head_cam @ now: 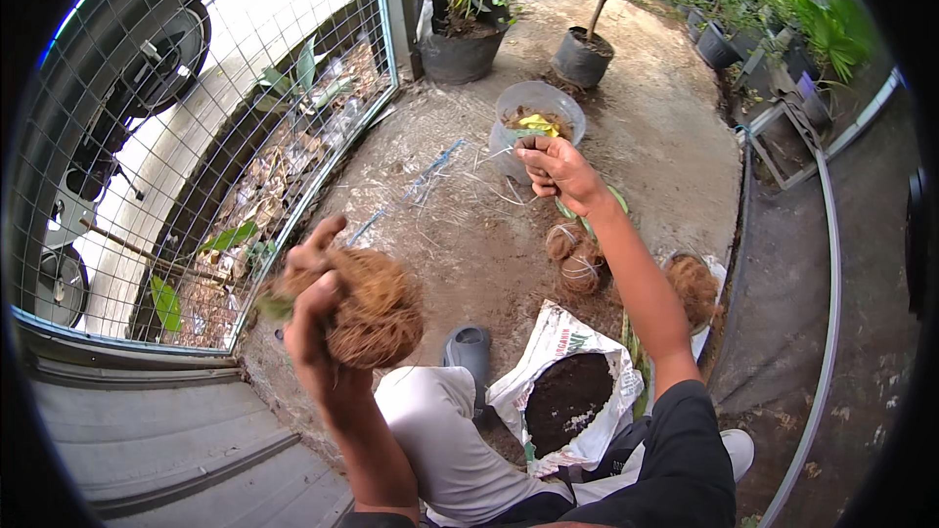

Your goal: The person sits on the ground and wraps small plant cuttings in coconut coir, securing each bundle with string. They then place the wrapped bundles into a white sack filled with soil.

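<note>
My left hand (pixel 315 301) grips a ball of brown coconut fibre (pixel 378 308), raised to the left of my knee. A blurred bit of green shows at the ball's left side. My right hand (pixel 561 170) is closed in front of a clear plastic pot (pixel 506 136), with a thin pale string (pixel 499 152) at its fingertips. Brown debris and a yellow leaf (pixel 539 123) lie inside that pot. Below my right forearm, fibre balls wound with white string (pixel 579 273) rest on the ground. An open white sack (pixel 568 334) of dark soil (pixel 568 400) stands between my legs.
A wire-mesh gate (pixel 213 125) bounds the left side. Loose strings, some blue (pixel 433 172), lie on the concrete. Coconut fibre (pixel 691 286) fills a container at right. Potted plants (pixel 462 51) stand ahead, with a black sheet (pixel 777 293) along the right.
</note>
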The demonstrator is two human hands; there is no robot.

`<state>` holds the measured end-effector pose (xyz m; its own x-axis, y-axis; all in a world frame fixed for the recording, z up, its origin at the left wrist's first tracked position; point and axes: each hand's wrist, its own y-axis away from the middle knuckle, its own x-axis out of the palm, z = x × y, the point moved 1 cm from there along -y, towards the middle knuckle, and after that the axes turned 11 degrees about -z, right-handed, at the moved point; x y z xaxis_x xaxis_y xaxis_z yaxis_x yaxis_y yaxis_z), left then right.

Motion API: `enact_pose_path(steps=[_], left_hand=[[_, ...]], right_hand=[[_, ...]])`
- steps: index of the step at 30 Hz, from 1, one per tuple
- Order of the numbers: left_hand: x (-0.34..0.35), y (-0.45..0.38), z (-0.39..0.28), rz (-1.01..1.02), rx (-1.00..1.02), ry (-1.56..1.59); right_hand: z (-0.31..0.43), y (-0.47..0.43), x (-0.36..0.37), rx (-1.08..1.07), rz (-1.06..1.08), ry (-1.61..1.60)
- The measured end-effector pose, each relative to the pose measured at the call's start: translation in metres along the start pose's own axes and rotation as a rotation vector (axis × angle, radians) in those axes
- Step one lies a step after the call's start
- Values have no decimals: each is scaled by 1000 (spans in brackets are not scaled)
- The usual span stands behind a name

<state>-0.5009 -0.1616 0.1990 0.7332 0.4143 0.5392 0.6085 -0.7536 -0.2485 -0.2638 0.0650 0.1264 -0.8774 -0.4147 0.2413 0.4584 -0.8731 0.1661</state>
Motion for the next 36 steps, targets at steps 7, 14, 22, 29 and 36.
enact_pose_path(steps=[7,14,22,29,36], left_hand=[[24,-15,24,295,-394,-17],[58,8,45,514,-603,-152],[73,9,66,555,-600,-424],[82,-15,98,549,-469,-415],[102,-29,110,483,-424,-363]], right_hand=[[59,74,30,-27,70,304],[82,118,51,-238,238,591],[124,167,-8,-333,-57,1103],[170,236,-90,-314,-291,1239],[187,342,-155,-146,-584,811]])
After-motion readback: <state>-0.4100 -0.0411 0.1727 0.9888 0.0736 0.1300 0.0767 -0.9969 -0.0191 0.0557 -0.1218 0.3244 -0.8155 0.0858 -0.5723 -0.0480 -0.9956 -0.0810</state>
